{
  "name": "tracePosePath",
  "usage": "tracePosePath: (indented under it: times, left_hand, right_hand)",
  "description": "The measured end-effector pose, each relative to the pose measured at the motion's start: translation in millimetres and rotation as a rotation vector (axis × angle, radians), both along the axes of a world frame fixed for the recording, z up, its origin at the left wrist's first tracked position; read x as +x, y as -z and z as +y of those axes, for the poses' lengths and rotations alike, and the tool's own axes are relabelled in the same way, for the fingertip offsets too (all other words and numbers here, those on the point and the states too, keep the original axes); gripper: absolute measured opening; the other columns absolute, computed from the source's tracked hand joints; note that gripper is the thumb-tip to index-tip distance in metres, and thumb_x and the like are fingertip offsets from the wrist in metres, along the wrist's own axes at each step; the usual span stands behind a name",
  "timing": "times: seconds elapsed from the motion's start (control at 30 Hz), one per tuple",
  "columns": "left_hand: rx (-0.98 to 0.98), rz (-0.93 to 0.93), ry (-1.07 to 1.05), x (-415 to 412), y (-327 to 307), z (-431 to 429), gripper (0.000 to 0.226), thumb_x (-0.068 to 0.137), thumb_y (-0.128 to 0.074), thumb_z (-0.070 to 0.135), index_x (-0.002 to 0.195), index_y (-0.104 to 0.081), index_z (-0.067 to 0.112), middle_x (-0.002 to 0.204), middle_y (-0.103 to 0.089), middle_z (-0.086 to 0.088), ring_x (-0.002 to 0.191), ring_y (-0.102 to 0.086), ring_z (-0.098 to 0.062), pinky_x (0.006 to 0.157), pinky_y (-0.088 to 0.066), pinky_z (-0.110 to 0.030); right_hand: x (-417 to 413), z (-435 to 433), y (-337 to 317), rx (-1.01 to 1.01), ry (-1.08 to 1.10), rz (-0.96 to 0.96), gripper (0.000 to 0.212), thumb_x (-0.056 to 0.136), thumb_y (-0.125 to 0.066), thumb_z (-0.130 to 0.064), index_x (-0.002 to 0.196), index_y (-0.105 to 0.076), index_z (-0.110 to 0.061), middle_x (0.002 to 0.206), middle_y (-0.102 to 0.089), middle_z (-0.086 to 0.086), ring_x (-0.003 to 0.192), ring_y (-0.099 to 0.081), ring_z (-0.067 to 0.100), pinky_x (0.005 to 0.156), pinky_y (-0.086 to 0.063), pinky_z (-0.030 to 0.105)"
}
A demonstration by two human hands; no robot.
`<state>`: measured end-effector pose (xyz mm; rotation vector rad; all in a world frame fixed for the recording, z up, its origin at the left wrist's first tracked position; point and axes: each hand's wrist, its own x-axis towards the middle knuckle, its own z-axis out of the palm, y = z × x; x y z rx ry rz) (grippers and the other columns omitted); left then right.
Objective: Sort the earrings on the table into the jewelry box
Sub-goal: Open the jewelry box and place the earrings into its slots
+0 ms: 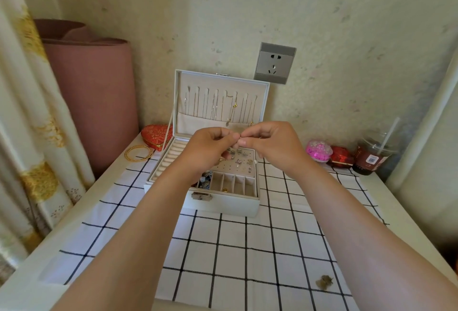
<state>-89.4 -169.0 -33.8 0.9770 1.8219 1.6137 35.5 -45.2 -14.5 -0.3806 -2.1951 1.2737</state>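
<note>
Two bare hands meet above an open white jewelry box (pixel 224 202) on a checked cloth (pixel 247 248); the left hand (pixel 210 148) and the right hand (pixel 270 143) are raised side by side with their fingertips (pixel 235 136) pinched together at one spot, closed on something too small to make out, so what they grip cannot be told; the box stands at the far middle of the table (pixel 74 211), its lid (pixel 221 101) upright against the wall with thin necklaces (pixel 218 108) hanging in a row inside it; below the hands, several small earrings (pixel 241 159) sit on the perforated panel in the box's right half, ring rolls (pixel 168 159) fill the left side, and a row of narrow compartments (pixel 235 184) runs along the near edge, one of them holding a small gold piece (pixel 225 190); one brownish earring (pixel 324 282) lies alone on the cloth at near right, well apart from the box; a red heart-shaped case (pixel 156 136) and gold bangles (pixel 138 153) rest at far left beside a rolled pink mat (pixel 94 102); a pink trinket box (pixel 319 150), a red one (pixel 342 157) and a lidded cup with a straw (pixel 371 155) line the far right; a grey wall socket (pixel 274 63) is above the lid
</note>
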Motion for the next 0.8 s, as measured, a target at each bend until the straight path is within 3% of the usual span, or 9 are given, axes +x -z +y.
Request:
tracePosePath:
  times: [0.1,0.23,0.37,0.57,0.8]
  left_hand:
    - [-0.019,0.109,-0.014,-1.7,2.4,-0.6,0.016,0.095,-0.062,0.029,0.093,-0.072,0.017,0.083,-0.072,0.005,0.064,-0.061,-0.007,0.057,-0.047,-0.017]
    - [-0.253,0.564,-0.015,-8.9,14.0,-3.9,0.011,0.092,-0.061,0.030,0.094,-0.071,0.032,0.097,-0.066,0.014,0.087,-0.058,-0.006,0.079,-0.049,-0.028]
    - [-0.398,0.821,0.038,-9.8,18.8,-4.6,0.025,0.087,-0.059,0.022,0.105,-0.073,0.035,0.114,-0.061,0.010,0.109,-0.052,-0.010,0.093,-0.046,-0.031]
    - [-0.459,0.899,0.077,-9.3,19.9,-4.1,0.022,0.086,-0.060,0.026,0.099,-0.075,0.036,0.106,-0.068,0.012,0.100,-0.061,-0.010,0.087,-0.048,-0.027]
    - [-0.446,0.892,0.078,-10.0,20.7,-4.9,0.021,0.087,-0.060,0.026,0.099,-0.075,0.035,0.104,-0.068,0.012,0.097,-0.059,-0.009,0.082,-0.041,-0.022]
  right_hand:
    - [-3.0,6.4,10.4,0.006,0.054,-0.023,0.007,0.084,-0.077,-0.010,0.089,-0.079,-0.014,0.077,-0.075,-0.003,0.053,-0.056,0.000,0.057,-0.047,0.019]
    - [-4.8,10.2,28.0,0.350,0.098,-0.261,0.006,0.086,-0.076,-0.020,0.086,-0.080,-0.025,0.082,-0.072,-0.016,0.077,-0.063,-0.005,0.076,-0.050,0.025]
    - [-4.6,3.8,33.8,0.500,0.096,-0.381,0.007,0.085,-0.075,-0.020,0.086,-0.079,-0.026,0.085,-0.068,-0.017,0.084,-0.064,0.005,0.080,-0.055,0.038]
    - [-8.4,3.4,34.6,0.622,0.083,-0.407,0.007,0.084,-0.074,-0.024,0.087,-0.078,-0.028,0.089,-0.065,-0.015,0.084,-0.062,0.005,0.078,-0.054,0.036]
    - [-7.0,4.5,31.1,0.681,0.015,-0.458,0.008,0.086,-0.073,-0.022,0.084,-0.078,-0.027,0.078,-0.060,-0.021,0.081,-0.060,0.004,0.076,-0.054,0.035]
